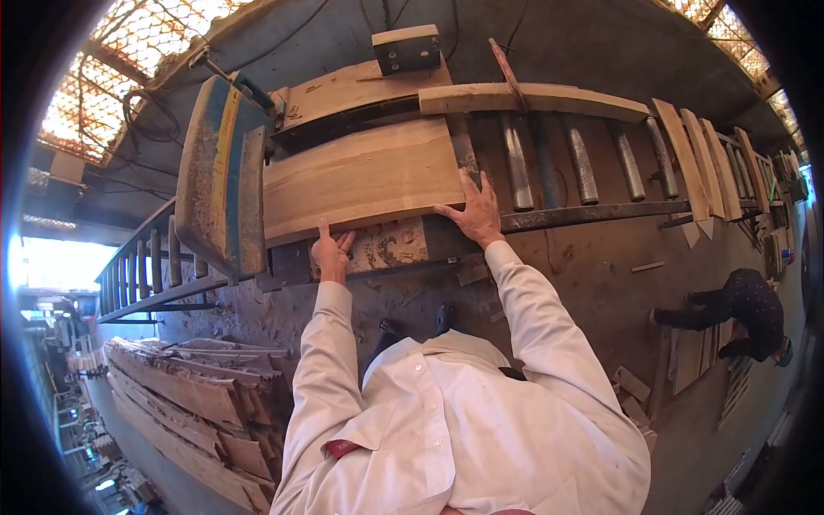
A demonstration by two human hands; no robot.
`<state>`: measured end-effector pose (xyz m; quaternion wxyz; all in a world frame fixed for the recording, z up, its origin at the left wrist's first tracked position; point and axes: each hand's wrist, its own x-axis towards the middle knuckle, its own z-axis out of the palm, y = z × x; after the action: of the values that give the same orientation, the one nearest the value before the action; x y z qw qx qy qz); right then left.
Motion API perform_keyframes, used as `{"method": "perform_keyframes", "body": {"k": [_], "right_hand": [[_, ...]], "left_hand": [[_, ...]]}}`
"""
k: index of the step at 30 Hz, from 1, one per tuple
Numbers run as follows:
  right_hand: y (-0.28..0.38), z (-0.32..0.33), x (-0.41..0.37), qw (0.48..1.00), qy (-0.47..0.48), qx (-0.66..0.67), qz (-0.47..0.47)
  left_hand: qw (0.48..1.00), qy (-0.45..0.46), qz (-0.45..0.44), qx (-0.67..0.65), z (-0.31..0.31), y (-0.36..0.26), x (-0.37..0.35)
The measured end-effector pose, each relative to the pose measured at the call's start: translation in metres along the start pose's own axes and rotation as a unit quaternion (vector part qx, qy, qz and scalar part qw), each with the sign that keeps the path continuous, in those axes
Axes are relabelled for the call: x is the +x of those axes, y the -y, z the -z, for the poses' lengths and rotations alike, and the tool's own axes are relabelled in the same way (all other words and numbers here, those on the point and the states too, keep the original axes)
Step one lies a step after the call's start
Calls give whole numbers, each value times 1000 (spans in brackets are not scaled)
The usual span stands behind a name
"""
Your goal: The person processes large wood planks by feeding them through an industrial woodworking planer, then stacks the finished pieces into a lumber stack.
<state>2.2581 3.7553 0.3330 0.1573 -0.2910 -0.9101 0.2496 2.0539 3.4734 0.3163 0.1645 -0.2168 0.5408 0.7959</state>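
Note:
A wide wooden board (365, 172) lies on the machine bed, its left end beside the blue machine housing (219, 176) with a yellow stripe. My left hand (330, 256) is at the board's near edge, thumb pointing up against it and the other fingers stretched to the right, apart from the thumb. At the board's right end, my right hand (477, 210) touches the near corner with fingers spread and thumb along the edge. The blade is hidden from view. Behind the board stands a long dark fence (352, 120).
A long timber (549, 98) lies across the rollers (579, 163) at right. Several planks (699, 163) lean farther along the roller frame. Rough boards (184, 403) are stacked on the floor at lower left. Another person (747, 313) bends over wood at far right.

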Motion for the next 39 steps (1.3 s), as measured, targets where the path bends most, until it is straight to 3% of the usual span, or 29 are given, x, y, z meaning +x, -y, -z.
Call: {"method": "perform_keyframes", "body": {"k": [6,9,11,14,21,39], "right_hand": [[3,4,1,1000,-4,-11,5],[5,0,0,999,0,-22,-26],[0,-8,2,1000,-10,-24,1],[-7,-17,3,999,-18,-16,27],[1,-4,1,999,24,-7,-27],[1,-11,4,998,27,-43,-26]], "left_hand": [[997,56,0,46,5,19,10],[997,40,49,50,-12,26,-2],[997,47,28,51,-14,27,-7],[992,118,15,51,-6,28,-3],[993,96,11,66,-6,33,4],[992,108,-9,71,-11,30,-10]]}}
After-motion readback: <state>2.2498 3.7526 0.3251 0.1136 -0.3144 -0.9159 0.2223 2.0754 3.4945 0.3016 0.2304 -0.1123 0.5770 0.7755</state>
